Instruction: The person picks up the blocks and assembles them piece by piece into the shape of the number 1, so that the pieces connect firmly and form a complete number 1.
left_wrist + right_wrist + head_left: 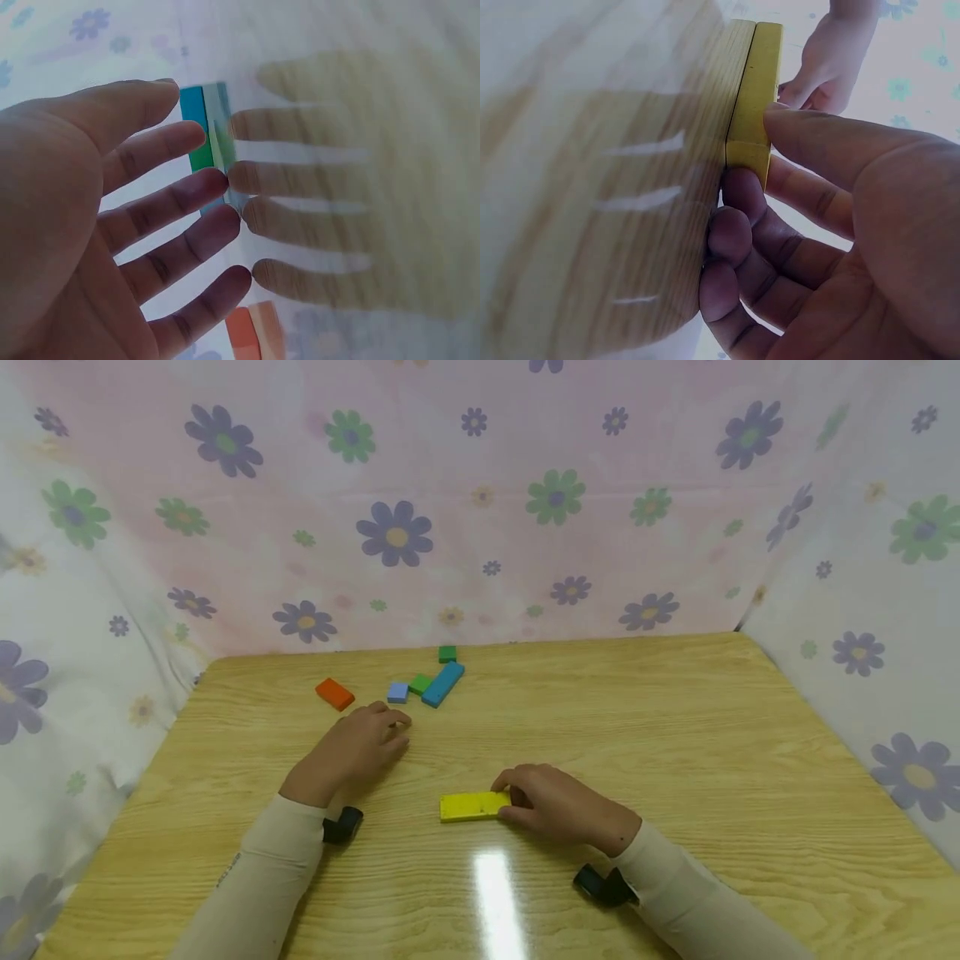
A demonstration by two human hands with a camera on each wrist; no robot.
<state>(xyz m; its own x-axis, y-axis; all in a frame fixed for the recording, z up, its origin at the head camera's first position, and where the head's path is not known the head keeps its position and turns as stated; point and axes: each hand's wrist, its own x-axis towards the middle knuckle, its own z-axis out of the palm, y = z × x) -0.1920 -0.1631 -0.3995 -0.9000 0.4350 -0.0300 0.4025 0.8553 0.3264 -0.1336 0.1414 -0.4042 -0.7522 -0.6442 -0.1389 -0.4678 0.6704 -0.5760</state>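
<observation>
A yellow rectangular block (469,807) lies flat on the table, its right end between the thumb and fingers of my right hand (558,802). In the right wrist view the thumb rests against one long edge of the yellow block (754,97), and curled fingertips sit at its near end and on the tabletop. My left hand (360,743) hovers low over the table with nothing in it, fingers spread. Just beyond its fingertips lie a light blue square block (398,692), a green block (420,684) and a longer blue block (443,685).
An orange block (334,694) lies left of the others, near my left knuckles. A darker green block (447,654) is at the table's back edge. Flowered cloth (480,527) rises behind and along both sides of the wooden table (637,718).
</observation>
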